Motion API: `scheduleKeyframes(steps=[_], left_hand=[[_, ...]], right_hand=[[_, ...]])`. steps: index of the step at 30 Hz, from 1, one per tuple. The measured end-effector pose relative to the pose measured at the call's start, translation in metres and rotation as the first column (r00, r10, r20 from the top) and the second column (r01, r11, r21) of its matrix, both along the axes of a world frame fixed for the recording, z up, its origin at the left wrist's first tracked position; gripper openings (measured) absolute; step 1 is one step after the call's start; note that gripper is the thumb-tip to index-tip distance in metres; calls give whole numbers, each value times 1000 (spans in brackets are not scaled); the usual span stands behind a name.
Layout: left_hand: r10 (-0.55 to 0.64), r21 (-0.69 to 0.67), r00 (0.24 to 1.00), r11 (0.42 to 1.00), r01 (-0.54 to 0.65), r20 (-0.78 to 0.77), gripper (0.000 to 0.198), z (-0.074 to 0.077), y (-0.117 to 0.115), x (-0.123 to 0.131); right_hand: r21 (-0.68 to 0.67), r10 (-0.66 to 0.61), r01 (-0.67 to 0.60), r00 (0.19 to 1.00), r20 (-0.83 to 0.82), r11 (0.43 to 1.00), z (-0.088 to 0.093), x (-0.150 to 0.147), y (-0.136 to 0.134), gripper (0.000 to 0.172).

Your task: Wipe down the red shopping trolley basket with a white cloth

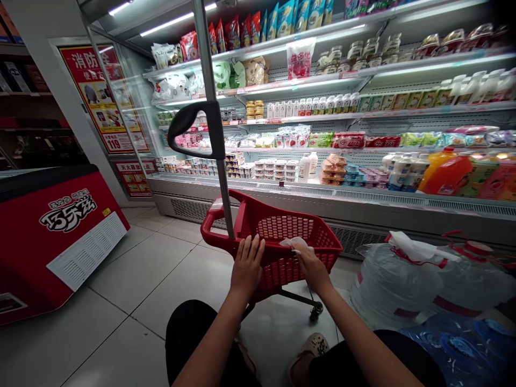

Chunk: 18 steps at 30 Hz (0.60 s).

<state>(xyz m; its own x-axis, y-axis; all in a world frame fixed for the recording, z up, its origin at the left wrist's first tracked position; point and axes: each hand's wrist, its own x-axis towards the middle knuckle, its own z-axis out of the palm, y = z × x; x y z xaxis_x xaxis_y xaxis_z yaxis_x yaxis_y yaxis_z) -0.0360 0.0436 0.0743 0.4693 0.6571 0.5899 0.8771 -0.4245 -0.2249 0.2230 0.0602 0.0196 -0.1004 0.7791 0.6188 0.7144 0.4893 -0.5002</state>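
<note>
- Head view: the left hand lies flat on the near rim of the red perforated plastic shopping basket, its fingers spread and pointing up and away, pressed against the rim rather than curled round anything.
- Head view: the right hand rests on the same near rim, just to the right of the left hand, with a crumpled white cloth or tissue pinched under its fingers; the cloth sits on the rim's top edge, between the two hands and nearer the right one.
- Head view: the basket stands on small wheels on the pale tiled floor, directly ahead of both hands, its long axis running left to right and slightly away, across the line of the forearms.
- Head view: the grey metal pull-handle pole with black grip rises from the basket's left near corner, just beyond the left hand and apart from it.
- Head view: clear plastic water jugs with red caps stand on the floor to the right; a lit chiller shelf of dairy goods lies behind; a red chest freezer stands left.
</note>
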Motion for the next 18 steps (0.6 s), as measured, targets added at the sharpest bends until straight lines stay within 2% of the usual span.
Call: scheduleKeyframes(steps=[2,4,7,9,13,15,18], left_hand=[[1,4,1000,1000,-1,7,81,0,1,0],[2,2,1000,1000,-2,24,79,0,2,1],[4,-16,999,1000,-3,53,75,0,4,4],[10,-29,998,1000,-8,67,74,0,5,5],[6,-40,998,999,-3,62,77,0,7,4],[-14,-45,999,999,16,44,78,0,8,-1],[-53,-51,998,997,54,24,79,1,11,-9]], right_hand=[[-32,-91,91,996,1,995,-3,26,2,50],[-63,-158,157,988,4,986,-4,40,4,52],[-72,-198,197,980,0,978,-2,30,4,53],[-38,-151,150,989,-1,988,0,8,2,51],[29,54,-55,998,45,998,3,-38,-7,52],[43,103,-107,991,82,993,0,-41,-11,55],[57,89,-97,987,130,994,-9,-17,-12,56]])
